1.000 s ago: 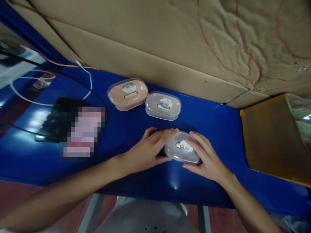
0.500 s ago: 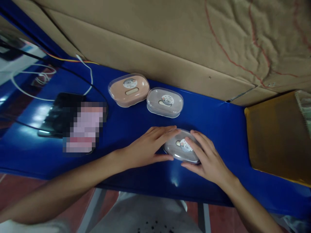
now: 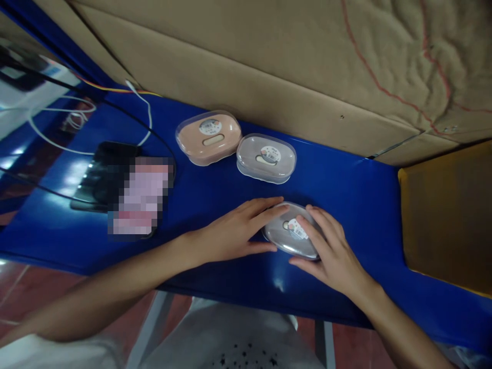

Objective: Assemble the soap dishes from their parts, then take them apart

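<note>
A grey oval box with a clear lid (image 3: 286, 237) lies on the blue table (image 3: 346, 205) near its front edge. My left hand (image 3: 234, 231) rests on the box's left end, fingers stretched over the lid and thumb against its side. From the right, my right hand (image 3: 326, 250) covers the other end with fingers laid across the lid's sticker. Both hands clasp the box between them. Farther back stand a pink box (image 3: 208, 137) and a second grey box (image 3: 266, 158), side by side.
A black device (image 3: 100, 174) with a blurred-out patch beside it lies at the left, with white and black cables (image 3: 57, 123) behind. Brown cardboard (image 3: 269, 66) walls the back. A yellow-brown cardboard box (image 3: 449, 215) sits at the right.
Both hands stay on the near grey box; my left thumb has closed in against its side. The view has shifted slightly, so everything appears a little higher and to the right.
</note>
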`<move>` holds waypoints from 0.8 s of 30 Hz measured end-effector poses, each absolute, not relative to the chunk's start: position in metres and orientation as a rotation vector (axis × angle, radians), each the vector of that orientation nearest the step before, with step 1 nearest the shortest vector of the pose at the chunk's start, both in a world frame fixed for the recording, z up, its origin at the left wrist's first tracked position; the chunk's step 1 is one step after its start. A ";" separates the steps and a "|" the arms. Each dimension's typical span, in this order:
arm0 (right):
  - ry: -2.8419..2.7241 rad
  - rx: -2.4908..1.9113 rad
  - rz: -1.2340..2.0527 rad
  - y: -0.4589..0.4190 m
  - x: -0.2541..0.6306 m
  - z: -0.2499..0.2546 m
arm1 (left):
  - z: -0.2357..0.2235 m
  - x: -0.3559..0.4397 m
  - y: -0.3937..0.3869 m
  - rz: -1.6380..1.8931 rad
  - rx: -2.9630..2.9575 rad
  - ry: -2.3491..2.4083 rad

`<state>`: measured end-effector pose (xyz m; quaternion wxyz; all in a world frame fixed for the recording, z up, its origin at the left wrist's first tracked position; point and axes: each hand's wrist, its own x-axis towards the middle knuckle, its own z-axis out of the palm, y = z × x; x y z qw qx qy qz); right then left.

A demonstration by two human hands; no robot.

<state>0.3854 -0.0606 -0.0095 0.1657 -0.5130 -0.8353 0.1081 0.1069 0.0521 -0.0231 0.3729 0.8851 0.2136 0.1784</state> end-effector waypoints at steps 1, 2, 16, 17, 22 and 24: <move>-2.381 -1.460 0.336 -0.060 0.386 -0.011 | -0.023 0.107 0.052 0.459 2.266 0.550; -2.382 -1.456 0.360 -0.060 0.387 -0.012 | -0.022 0.107 0.052 0.458 2.268 0.552; -2.286 -1.516 0.165 -0.049 0.417 -0.018 | -0.012 0.104 0.053 0.540 2.655 0.590; -2.260 -1.545 0.111 -0.047 0.422 -0.020 | -0.010 0.103 0.056 0.571 2.676 0.634; -2.077 -1.700 -0.178 -0.035 0.442 -0.031 | -0.006 0.098 0.075 0.747 2.675 1.025; -2.011 -1.724 -0.237 -0.032 0.446 -0.034 | -0.010 0.097 0.081 0.752 2.633 1.144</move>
